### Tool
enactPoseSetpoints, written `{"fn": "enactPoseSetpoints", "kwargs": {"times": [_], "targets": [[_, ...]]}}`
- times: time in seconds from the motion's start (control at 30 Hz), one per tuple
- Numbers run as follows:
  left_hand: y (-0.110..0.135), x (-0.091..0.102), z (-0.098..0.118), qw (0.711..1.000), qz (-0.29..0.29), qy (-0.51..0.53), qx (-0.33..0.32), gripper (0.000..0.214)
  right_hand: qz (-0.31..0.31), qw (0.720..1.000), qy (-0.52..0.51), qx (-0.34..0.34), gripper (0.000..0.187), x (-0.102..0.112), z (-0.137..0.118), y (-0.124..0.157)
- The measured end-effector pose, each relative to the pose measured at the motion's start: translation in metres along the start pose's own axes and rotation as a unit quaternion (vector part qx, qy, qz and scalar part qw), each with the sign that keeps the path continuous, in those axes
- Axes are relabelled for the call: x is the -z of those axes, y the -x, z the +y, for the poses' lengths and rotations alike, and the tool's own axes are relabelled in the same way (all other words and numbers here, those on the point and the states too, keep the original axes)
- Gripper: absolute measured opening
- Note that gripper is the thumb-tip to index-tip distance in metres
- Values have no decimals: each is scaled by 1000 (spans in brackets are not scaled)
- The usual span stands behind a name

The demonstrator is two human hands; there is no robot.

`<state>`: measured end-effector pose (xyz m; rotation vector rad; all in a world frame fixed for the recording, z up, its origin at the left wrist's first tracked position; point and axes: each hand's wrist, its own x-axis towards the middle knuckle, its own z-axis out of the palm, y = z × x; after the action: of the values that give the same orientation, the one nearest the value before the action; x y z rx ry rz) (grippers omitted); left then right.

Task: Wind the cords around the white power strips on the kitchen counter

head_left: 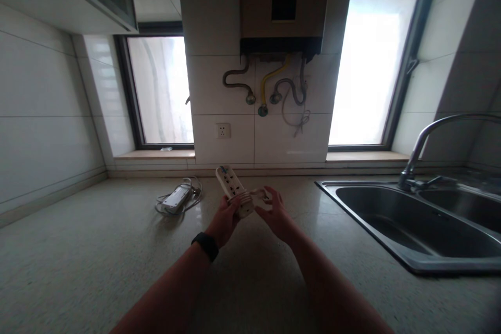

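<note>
My left hand (226,222), with a black band on its wrist, grips a white power strip (229,180) above the counter. The strip is tilted, its row of sockets facing up, and its pale cord (243,197) is wrapped around the lower part. At the strip's right side my right hand (276,210) has its fingers curled around a loose length of that cord, near what looks like the plug end. A second white power strip (178,198) lies on the counter to the left, with its grey cord looped around it.
A steel double sink (376,235) with a curved faucet (415,154) is set into the speckled counter (97,266) on the right. On the tiled wall are a socket (223,130) and a water heater (258,5) with hoses below it. Windows flank the heater.
</note>
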<state>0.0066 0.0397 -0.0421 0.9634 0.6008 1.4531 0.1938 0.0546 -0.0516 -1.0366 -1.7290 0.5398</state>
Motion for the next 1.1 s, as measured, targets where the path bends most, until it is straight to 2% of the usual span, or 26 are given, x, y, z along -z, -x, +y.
{"fn": "enactPoseSetpoints", "kwargs": {"times": [0.1,0.17,0.33,0.47,0.6,0.77,0.9,1.0,1.1], "targets": [[4,-2,-3,999,-23,-30,22,45,-6,993,96,69,68,7,-10,4],[6,-3,-5,998,-34,-42,36,50,-14,981,171,90,70,9,-16,6],[11,-6,-5,997,-56,-40,47,51,-24,960,273,47,79,11,-27,9],[15,-9,-5,993,-96,-43,53,56,-42,952,302,31,83,11,-34,11],[19,-12,-4,989,-124,-51,62,60,-68,956,285,9,79,10,-38,13],[16,-7,-3,985,-131,-90,72,56,-41,961,273,3,79,17,-36,13],[7,7,-11,974,-144,-164,63,59,-23,953,301,-16,80,43,-30,7],[2,18,-19,951,-154,-267,33,55,-29,934,352,-53,84,77,-19,-3],[0,21,-22,921,-175,-348,11,41,-51,905,409,-110,79,118,0,-14]]}}
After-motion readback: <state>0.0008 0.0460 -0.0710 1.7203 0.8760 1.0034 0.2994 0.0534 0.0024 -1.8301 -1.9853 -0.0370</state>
